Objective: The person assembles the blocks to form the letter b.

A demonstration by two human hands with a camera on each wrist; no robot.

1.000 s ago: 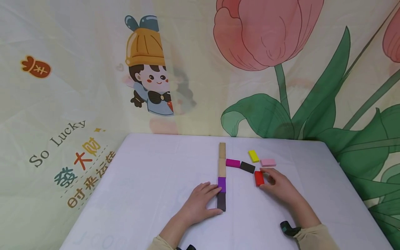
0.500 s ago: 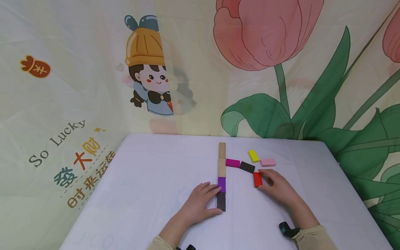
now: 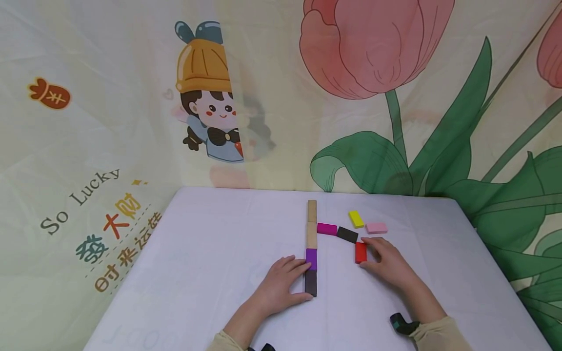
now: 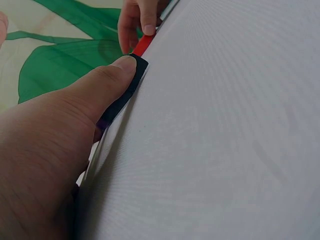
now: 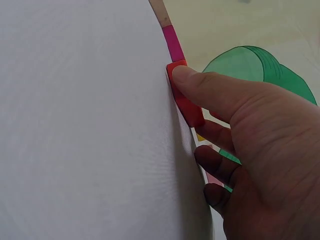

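Note:
On the white table (image 3: 219, 253) a column of blocks runs toward me: two tan blocks (image 3: 312, 223), a purple block (image 3: 311, 259) and a black block (image 3: 311, 282). My left hand (image 3: 298, 279) lies flat beside it, its fingers touching the purple block. Its thumb (image 4: 100, 85) presses against the black block (image 4: 131, 85). A magenta block (image 3: 327, 228) and a second black block (image 3: 348, 235) branch off to the right. My right hand (image 3: 371, 253) pinches the red block (image 3: 360, 252) between thumb and forefinger. The thumb (image 5: 200, 85) lies along the red block (image 5: 187, 107).
A yellow block (image 3: 356, 219) and a pink block (image 3: 376, 227) lie loose just beyond the right hand. A printed cloth backdrop (image 3: 377, 97) hangs behind the table. The table's right edge (image 3: 496, 258) runs close to the right forearm.
My right hand has slid the red block a little to the left, closer to the end of the second black block. The left hand and the column have not moved.

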